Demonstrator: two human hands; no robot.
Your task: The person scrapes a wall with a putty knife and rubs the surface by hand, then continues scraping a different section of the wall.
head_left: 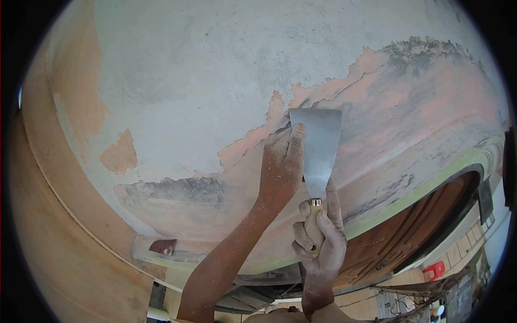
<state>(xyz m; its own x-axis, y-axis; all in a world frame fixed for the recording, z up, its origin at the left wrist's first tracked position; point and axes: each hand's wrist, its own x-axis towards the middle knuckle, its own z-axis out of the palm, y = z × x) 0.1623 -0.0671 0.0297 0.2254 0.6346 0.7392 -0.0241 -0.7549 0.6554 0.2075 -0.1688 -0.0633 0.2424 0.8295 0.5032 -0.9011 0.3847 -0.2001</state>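
A wide metal scraper [319, 145] with a pale handle points upward against a curved, patchy panel [177, 86]. My right hand [323, 231] is wrapped round its handle from below. At the blade's left edge is my left hand [285, 156], its thumb on the blade and its fingers mostly hidden behind it. White dust covers both hands. Around the blade, the panel shows pink filler and dark grey patches with a ragged edge where the pale coat stops.
A dark red piece of sandpaper [163, 246] lies on the lower left ledge. An arched opening with a dark rim [474, 177] is at the right, over brown ribbed material. Beyond it are a red object [434, 271] and assorted clutter at the lower right.
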